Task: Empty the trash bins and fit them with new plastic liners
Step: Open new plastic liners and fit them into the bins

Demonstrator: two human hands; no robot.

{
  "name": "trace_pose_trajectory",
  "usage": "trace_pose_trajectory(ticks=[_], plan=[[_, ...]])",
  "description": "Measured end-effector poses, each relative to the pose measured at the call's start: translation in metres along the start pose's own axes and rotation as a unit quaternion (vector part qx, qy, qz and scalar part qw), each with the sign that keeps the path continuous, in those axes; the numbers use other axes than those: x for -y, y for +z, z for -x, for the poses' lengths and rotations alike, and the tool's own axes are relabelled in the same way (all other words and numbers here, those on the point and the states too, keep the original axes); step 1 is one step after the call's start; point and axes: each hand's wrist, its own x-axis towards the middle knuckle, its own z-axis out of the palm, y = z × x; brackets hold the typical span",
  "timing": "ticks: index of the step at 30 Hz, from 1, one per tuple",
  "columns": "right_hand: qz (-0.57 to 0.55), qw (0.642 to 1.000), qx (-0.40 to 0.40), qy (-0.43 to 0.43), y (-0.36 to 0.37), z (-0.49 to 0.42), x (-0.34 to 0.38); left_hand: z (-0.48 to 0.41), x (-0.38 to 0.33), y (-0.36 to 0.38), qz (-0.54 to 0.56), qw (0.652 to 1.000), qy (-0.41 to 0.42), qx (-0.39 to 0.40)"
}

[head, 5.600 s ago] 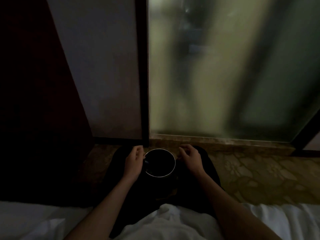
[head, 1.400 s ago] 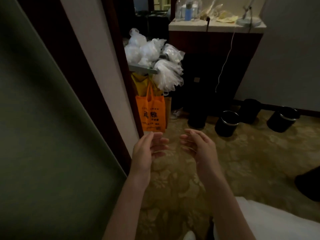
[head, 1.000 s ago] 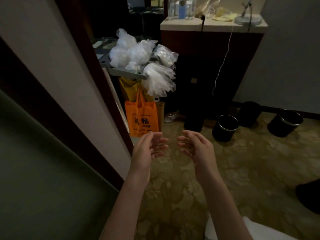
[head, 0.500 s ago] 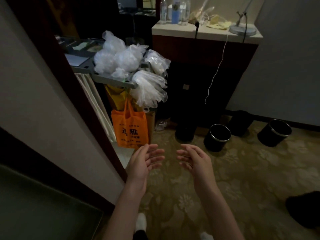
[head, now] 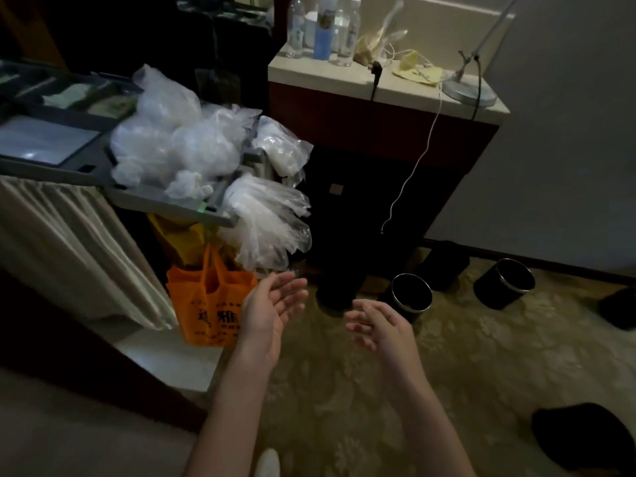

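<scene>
Room: patterned carpet runs to a pale wall at the far right; the light is dim.
Cart: a grey housekeeping cart stands at the left, with a pale pleated curtain below its top tray.
Clear plastic bags: a heap lies on the cart's right end. A further bundle of clear plastic hangs off its near right corner, just above and beyond the left hand's fingertips, not touching them.
Orange bag: an orange tote bag hangs under the cart, just left of the left hand and partly behind it.
Table: a dark cabinet with a pale top stands at the far centre. It carries bottles and a lamp base, and a white cable dangles down its front.
Near trash bin: a black bin with a metal rim stands on the carpet, just beyond the right hand's fingers.
Far trash bin: a second black bin leans further right, well apart from both hands.
Other shapes: dark forms at the cabinet's foot are too dim to identify.
Left hand: the left hand is raised, palm turned inward, fingers straight and spread, holding nothing.
Right hand: the right hand faces it, apart from it, fingers loosely extended and holding nothing.
</scene>
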Motion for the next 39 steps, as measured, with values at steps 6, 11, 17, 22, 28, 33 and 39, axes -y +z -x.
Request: trace_pose_trajectory(ticks=[6,11,17,22,28,33,39], plan=[[-0.008,1.0,0.014,0.006,0.05,-0.056,0.02,-0.068,-0.049,0.004,0.013,1.0,0.004,0.015],[0.006,0.999,0.015,0.043,0.068,-0.097,0.015,-0.115,-0.047,0.005,0.006,0.999,-0.025,-0.018],[0.003,0.998,0.031,0.048,0.078,-0.165,0.032,-0.17,-0.048,0.029,-0.002,0.999,-0.048,-0.026],[0.055,0.995,0.084,0.017,0.103,-0.259,0.048,-0.232,-0.055,0.052,0.011,0.997,-0.051,-0.063],[0.258,0.948,0.175,-0.057,0.148,-0.381,0.046,-0.306,-0.058,0.069,0.043,0.982,-0.07,-0.169],[0.517,0.8,0.231,-0.196,0.186,-0.439,0.039,-0.341,-0.056,0.073,0.07,0.966,-0.056,-0.242],[0.581,0.712,0.279,-0.279,0.229,-0.476,0.024,-0.352,-0.052,0.064,0.086,0.953,-0.056,-0.286]])
